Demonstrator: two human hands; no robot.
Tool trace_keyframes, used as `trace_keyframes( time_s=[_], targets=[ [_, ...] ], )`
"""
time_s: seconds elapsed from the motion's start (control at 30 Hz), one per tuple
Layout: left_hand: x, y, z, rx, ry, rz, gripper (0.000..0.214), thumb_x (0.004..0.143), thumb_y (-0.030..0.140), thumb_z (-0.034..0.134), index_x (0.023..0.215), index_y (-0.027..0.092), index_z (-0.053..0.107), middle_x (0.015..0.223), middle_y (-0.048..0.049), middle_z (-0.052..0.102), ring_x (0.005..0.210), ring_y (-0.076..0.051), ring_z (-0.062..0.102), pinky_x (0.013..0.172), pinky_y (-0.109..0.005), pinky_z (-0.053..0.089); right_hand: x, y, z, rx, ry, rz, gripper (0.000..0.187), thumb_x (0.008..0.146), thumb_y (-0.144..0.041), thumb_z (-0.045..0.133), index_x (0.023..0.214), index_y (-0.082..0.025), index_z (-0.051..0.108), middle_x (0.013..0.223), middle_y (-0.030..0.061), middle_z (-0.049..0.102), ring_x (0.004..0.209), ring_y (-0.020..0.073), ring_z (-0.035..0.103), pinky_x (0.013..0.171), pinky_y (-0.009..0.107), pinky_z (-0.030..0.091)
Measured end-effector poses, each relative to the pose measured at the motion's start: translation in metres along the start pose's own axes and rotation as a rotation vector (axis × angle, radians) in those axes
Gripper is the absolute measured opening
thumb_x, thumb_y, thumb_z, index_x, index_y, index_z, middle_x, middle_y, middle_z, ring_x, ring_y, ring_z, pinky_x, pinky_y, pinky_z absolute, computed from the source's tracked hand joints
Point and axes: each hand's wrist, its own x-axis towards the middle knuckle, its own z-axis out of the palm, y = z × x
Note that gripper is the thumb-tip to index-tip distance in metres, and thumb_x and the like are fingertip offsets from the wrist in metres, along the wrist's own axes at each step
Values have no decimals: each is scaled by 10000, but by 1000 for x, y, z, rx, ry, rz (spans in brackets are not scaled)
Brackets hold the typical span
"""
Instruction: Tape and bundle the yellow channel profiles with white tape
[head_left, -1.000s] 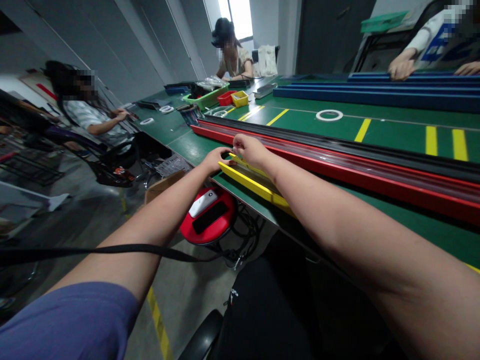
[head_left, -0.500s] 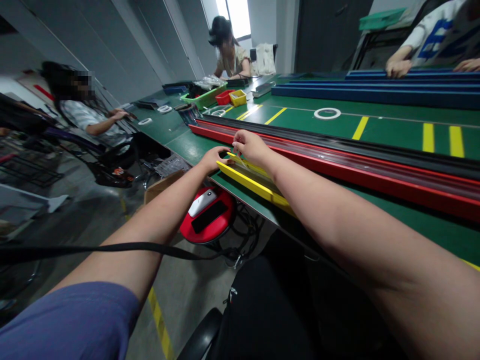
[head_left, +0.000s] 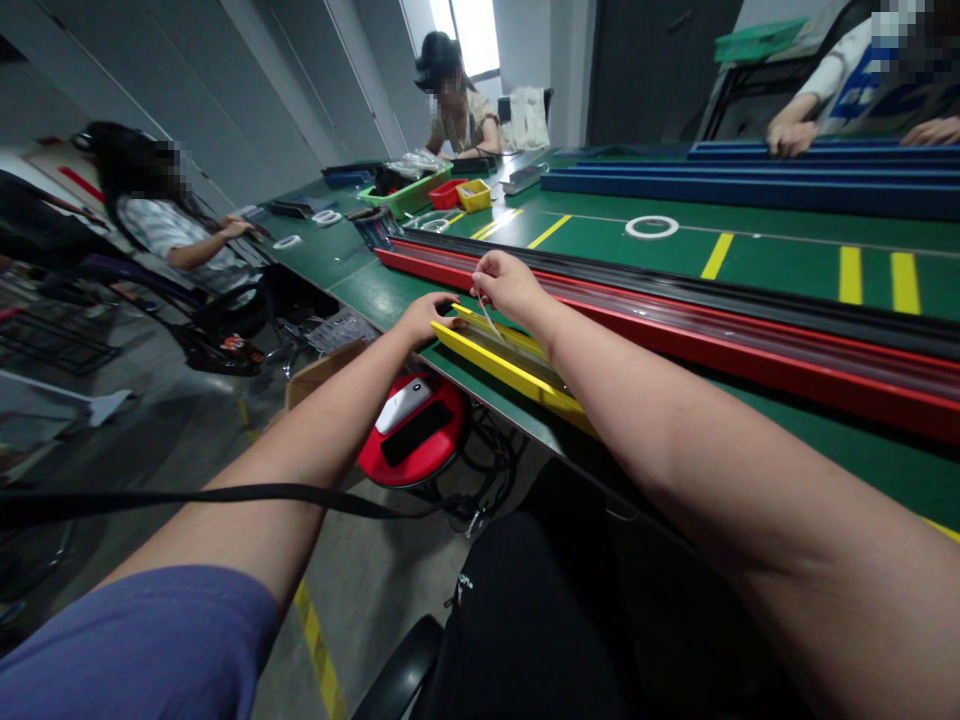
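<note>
A long yellow channel [head_left: 510, 374] lies on the green table along its near edge, its open side up. My left hand [head_left: 431, 318] is closed around its far end, fingers partly hidden behind the channel wall. Above the channel, my right hand [head_left: 511, 284] pinches a thin pale strip [head_left: 491, 322], which slants down from the fingertips into the trough. Right behind lies a long red channel [head_left: 645, 320] with a shiny clear inside, parallel to the yellow one. My right forearm covers the near part of the yellow channel.
Black rails [head_left: 675, 298] lie behind the red channel. A white tape roll [head_left: 652, 228], blue channels [head_left: 720, 186], a green basket [head_left: 409, 195] and small red and yellow bins stand farther back. Below the edge, a red stool [head_left: 420, 455] bears two phones. Several co-workers sit around the table [head_left: 585, 240].
My right hand has risen slightly away from the yellow channel, and more of the pale strip shows beneath its fingers. My left hand stays on the channel's end.
</note>
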Motion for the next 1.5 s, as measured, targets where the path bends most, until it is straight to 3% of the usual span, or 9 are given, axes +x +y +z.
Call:
trace_keyframes(
  time_s=[0.3,0.57,0.83,1.0,1.27,1.5],
  targets=[
    [2,-3,0,-2,-7,6,744,584,570,897,1197,169,769,1324,-149,742,1263,-346,665,1194,-468,452,-7,-15,-9,42,67,112,80,1021,-161,529,949,-192,514,793,8,679,595,106,600,641,247,526],
    [3,-6,0,10,-5,7,702,593,577,896,1173,202,776,1337,-131,737,1272,-353,656,1202,-485,447,-8,-16,-17,68,108,124,90,1021,-159,542,940,-190,518,785,22,684,566,105,566,580,227,485],
    [1,-4,1,-11,6,1,724,593,602,888,1169,178,775,1340,-151,735,1260,-349,666,1183,-464,463,-25,-30,-30,51,1,136,91,1023,-192,565,937,-195,536,731,-16,638,506,88,535,447,179,378],
    [2,-4,2,-7,29,-38,762,558,615,911,1179,193,777,1295,-138,751,1207,-353,680,1139,-478,498,-48,-41,-55,50,33,117,95,992,-203,620,919,-198,558,639,-51,518,491,88,481,452,190,377],
    [2,4,3,-1,40,-72,860,481,687,925,1166,185,786,1243,-141,765,1139,-356,693,1068,-456,537,-102,-47,-109,48,108,109,117,883,-258,739,901,-175,657,680,-19,593,474,77,444,411,202,345],
    [-1,8,1,15,25,-67,886,522,711,916,1209,168,786,1295,-151,751,1194,-354,677,1081,-418,519,-144,-55,-145,56,226,97,305,726,-371,881,836,-162,688,657,-7,628,455,73,463,412,208,367]
  ],
)
